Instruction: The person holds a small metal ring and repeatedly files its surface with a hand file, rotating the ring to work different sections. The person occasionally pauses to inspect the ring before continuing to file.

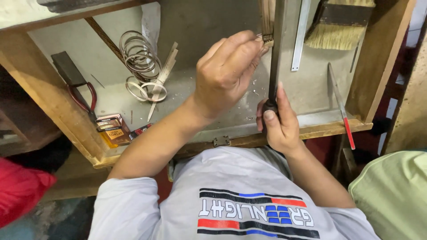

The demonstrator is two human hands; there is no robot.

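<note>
Fingers of left hand [227, 73]: closed into a pinch on the lower end of a thin wooden strip [267, 18], with what may be a small metal pin at the fingertips, though the view there is too tight to be sure.
Right hand [278, 122]: wrapped shut around the dark handle of a long flat file [278, 49], thumb lying up along the handle, blade running away toward the far edge of the bench.
Strip and file: touching or nearly so, the strip just beside the blade's left face, near the middle of the bench's far half.
Step in hand: by my reading, filing or trimming the strip's end while the other hand steadies it.
Next move calls for: a firm pinch close to the blade, fingertips clear of its edge, and short straight strokes.
Bench [53, 104]: a shallow wooden tray with a grey floor, dusted with pale filings near the hands.
Right side: a second file with a red handle [341, 106], a steel ruler [300, 35], and a broad brush [340, 24] at the far right corner.
Left side: wire coils [140, 58], loose wooden slivers [162, 80], red-handled pliers [82, 98], and 2 or so small packets [113, 129] at the near left edge.
</note>
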